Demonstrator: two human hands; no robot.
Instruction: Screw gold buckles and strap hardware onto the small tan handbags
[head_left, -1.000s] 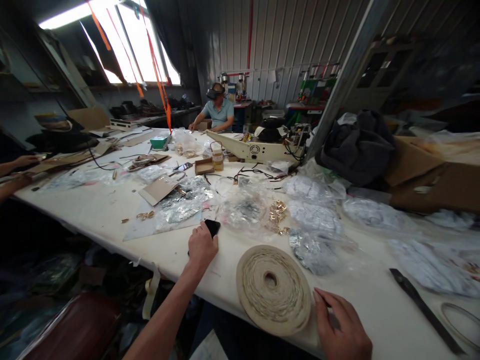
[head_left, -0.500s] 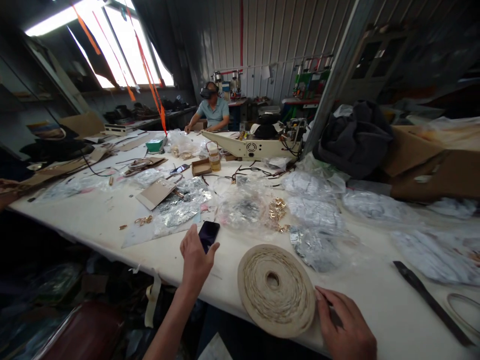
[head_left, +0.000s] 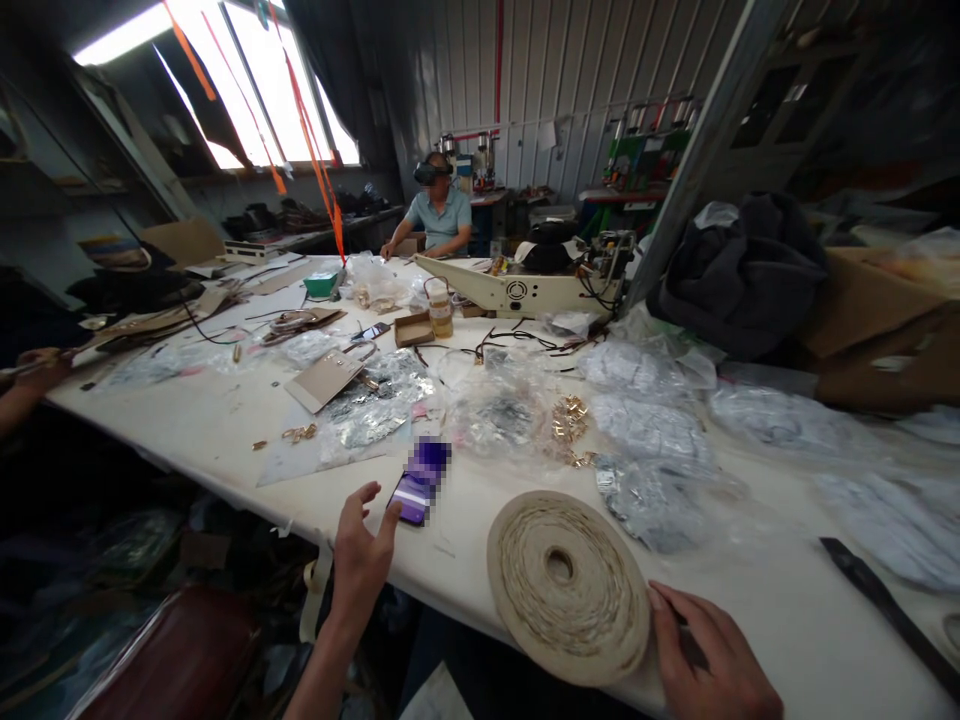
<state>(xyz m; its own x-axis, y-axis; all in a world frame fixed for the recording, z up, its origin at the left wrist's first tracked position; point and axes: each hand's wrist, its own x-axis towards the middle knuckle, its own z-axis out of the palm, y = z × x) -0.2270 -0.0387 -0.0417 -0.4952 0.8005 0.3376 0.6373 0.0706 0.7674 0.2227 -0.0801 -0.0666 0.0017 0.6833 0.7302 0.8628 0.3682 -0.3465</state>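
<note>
My left hand [head_left: 362, 558] hovers at the table's near edge, fingers spread, its thumb beside a phone [head_left: 420, 481] whose screen is lit. The phone lies flat on the white table [head_left: 217, 425]. Right of it rests a flat coil of cream webbing [head_left: 568, 586]. My right hand [head_left: 712, 668] lies palm down on the table at the coil's right edge, fingers bent, and a thin dark object shows under them.
Clear bags of metal fittings [head_left: 645, 430] and loose gold clips [head_left: 570, 418] cover the table's middle. A dark flat blade [head_left: 885, 615] lies at the right. Another person [head_left: 441, 210] sits at the far end, and someone's hands [head_left: 34, 370] work at the left.
My left hand has drawn back from the phone toward the table edge. The phone's screen, dark before, is now lit. My right hand has stayed by the coil.
</note>
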